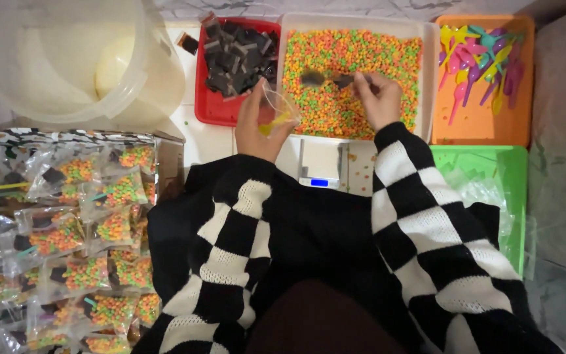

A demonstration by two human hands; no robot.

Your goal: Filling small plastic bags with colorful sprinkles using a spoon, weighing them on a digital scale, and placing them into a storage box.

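Orange, green and yellow pellets fill the white tray (pixel 427 72), and the right hand (pixel 380 98) is stretched over them with a metal spoon (pixel 322 78), its grip closed around the handle while the bowl lies low on the pellets, pointing to the left. The left hand (pixel 257 124) holds a small clear bag (pixel 276 108) just at the near left edge of this tray, its grip pinched on the bag so that the mouth stands open and tilted toward the spoon; something yellow is already inside. I think the bag is kept so near because the spoon then has only a short way to go. Both forearms, in black-and-white checked sleeves, reach forward from the body, the wrists a little bent inward. A small scale (pixel 320 164) stands on the surface between the arms, directly below the hands. Filled bags (pixel 93 255) lie in a box at the left, dark pieces fill the red tray (pixel 211 111), and coloured spoons lie in the orange tray (pixel 479 124).
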